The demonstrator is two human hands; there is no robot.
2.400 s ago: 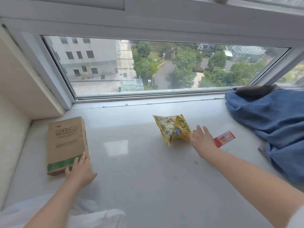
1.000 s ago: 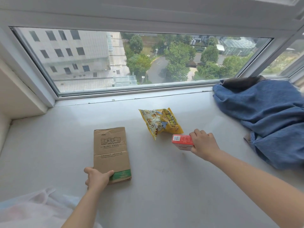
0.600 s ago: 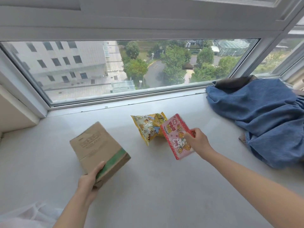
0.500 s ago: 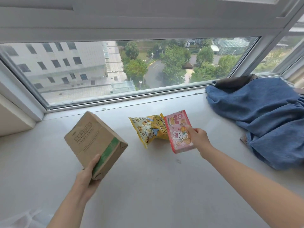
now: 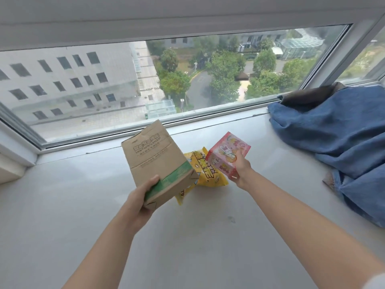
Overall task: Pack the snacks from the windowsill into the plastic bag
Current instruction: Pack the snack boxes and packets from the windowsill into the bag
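My left hand [image 5: 139,202] grips a brown cardboard box [image 5: 155,161] with a green band by its lower corner and holds it tilted above the grey windowsill [image 5: 73,205]. My right hand [image 5: 241,170] holds a pink snack box [image 5: 227,154] with a rabbit picture, lifted off the sill. A yellow snack packet [image 5: 206,173] lies on the sill between and below the two boxes, partly hidden by the cardboard box. The plastic bag is out of view.
A crumpled blue cloth [image 5: 337,142] covers the right end of the sill, with a dark brown item [image 5: 308,97] behind it against the window frame. The window glass [image 5: 145,80] runs along the far edge.
Both boxes have been lifted off the sill and brought closer together. The cardboard box has moved right and up, now covering part of the yellow packet. The plastic bag has left the view.
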